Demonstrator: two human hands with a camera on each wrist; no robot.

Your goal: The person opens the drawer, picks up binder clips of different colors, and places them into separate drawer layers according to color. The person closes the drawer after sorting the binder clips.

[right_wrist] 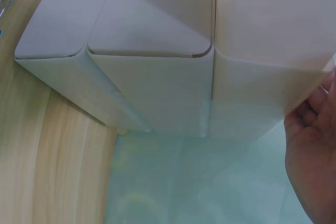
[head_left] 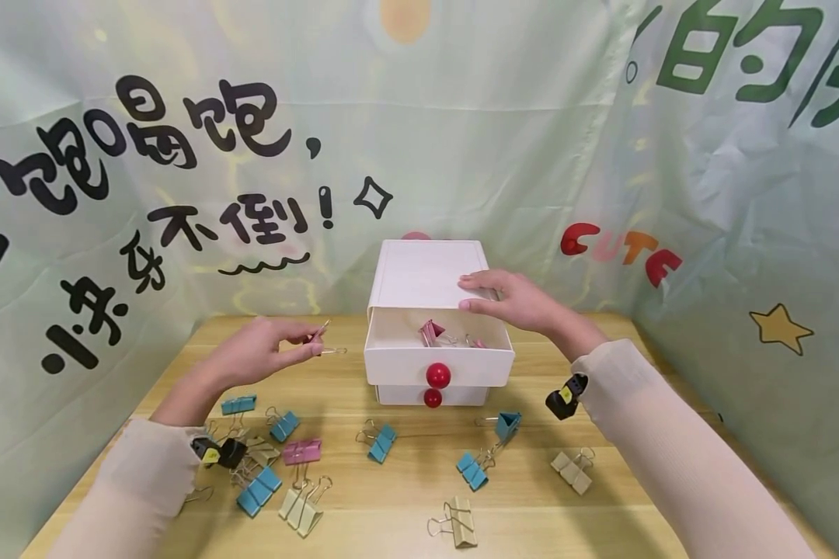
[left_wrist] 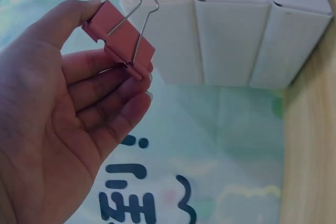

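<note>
My left hand (head_left: pixel 259 351) is raised to the left of a white two-drawer box (head_left: pixel 422 272). Between thumb and fingers it pinches a pink binder clip (left_wrist: pixel 126 38), whose wire handles stick out in the left wrist view. On the box's top, near the right front corner, rests my right hand (head_left: pixel 520 301), with its fingers stretched across the lid. The upper drawer (head_left: pixel 400 366) is pulled out, and pink binder clips (head_left: pixel 431 334) lie inside it. Below, the lower drawer (head_left: pixel 398 396) is pushed in. Each drawer has a red round knob (head_left: pixel 438 376).
Blue binder clips (head_left: pixel 381 443) and cream binder clips (head_left: pixel 464 522) are scattered over the wooden table (head_left: pixel 363 512), several bunched by the left sleeve. Another pink binder clip (head_left: pixel 302 451) lies among those. A printed cloth (head_left: pixel 461 155) hangs behind and beside the table.
</note>
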